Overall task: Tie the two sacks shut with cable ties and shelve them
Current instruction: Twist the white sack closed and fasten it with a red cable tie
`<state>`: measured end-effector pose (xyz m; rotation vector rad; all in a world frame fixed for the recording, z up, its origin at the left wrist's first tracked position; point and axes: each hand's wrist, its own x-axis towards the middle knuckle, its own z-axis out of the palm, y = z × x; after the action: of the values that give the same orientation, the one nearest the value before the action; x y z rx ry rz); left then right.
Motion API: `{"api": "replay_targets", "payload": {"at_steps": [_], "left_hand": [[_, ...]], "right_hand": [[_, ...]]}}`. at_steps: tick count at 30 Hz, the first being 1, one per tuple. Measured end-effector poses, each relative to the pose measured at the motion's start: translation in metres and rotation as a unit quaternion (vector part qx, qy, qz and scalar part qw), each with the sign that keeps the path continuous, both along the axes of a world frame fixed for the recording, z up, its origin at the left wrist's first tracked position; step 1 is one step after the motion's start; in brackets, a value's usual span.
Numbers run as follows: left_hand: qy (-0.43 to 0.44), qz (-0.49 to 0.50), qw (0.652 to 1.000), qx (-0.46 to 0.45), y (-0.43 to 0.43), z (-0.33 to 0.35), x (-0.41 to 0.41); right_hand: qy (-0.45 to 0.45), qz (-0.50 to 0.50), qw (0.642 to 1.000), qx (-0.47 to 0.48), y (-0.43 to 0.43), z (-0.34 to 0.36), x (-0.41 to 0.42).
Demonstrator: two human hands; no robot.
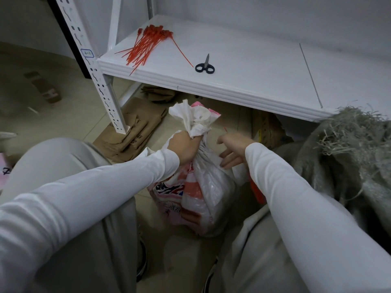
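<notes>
While clamping the gathered neck of the pink-and-white sack [203,187], upright on the floor just below the shelf [243,49] edge, keep the left hand [185,148] fisted tight to hold the twist. Note right hand [232,150] slack, fingers spread against the sack's shoulder, gripping nothing plainly seen; thin red tip [225,129] beside its thumb, cannot tell whether a tie. Take one of the red cable ties [146,46] off the shelf if needed, loop under the fist, not over the loose ruff, cinch hard.
</notes>
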<state>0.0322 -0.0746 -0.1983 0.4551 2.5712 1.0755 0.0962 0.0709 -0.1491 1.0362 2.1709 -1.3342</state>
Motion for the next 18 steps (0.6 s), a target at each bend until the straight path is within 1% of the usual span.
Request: {"api": "replay_targets", "payload": {"at_steps": [2,3,5,7,11,14,16,18], "left_hand": [[-0.002,0.022,1.0,0.014,0.001,-0.004,-0.002],[-0.003,0.038,0.999,0.028,0.002,-0.001,-0.001],[-0.007,0.075,0.994,0.08,0.005,0.008,0.003],[-0.031,0.113,0.984,0.133,0.009,0.015,0.006],[-0.073,0.142,0.967,0.197,0.012,0.024,0.009],[-0.056,0.118,0.971,0.2,0.012,0.026,0.014],[-0.029,0.09,0.979,0.178,0.014,0.023,0.017],[0.016,0.043,0.99,0.135,0.014,0.019,0.018]], "right_hand": [[0.021,0.049,0.998,0.02,-0.012,-0.006,0.0],[0.043,0.055,0.997,0.037,-0.018,-0.011,-0.003],[0.099,0.046,0.993,0.043,-0.031,-0.016,-0.004],[0.154,0.029,0.986,0.059,-0.036,-0.024,-0.007],[0.225,0.063,0.964,0.129,-0.038,-0.023,-0.007],[0.241,0.067,0.957,0.147,-0.036,-0.024,-0.01],[0.239,0.063,0.955,0.166,-0.036,-0.029,-0.011],[0.244,0.059,0.953,0.167,-0.036,-0.032,-0.01]]}}
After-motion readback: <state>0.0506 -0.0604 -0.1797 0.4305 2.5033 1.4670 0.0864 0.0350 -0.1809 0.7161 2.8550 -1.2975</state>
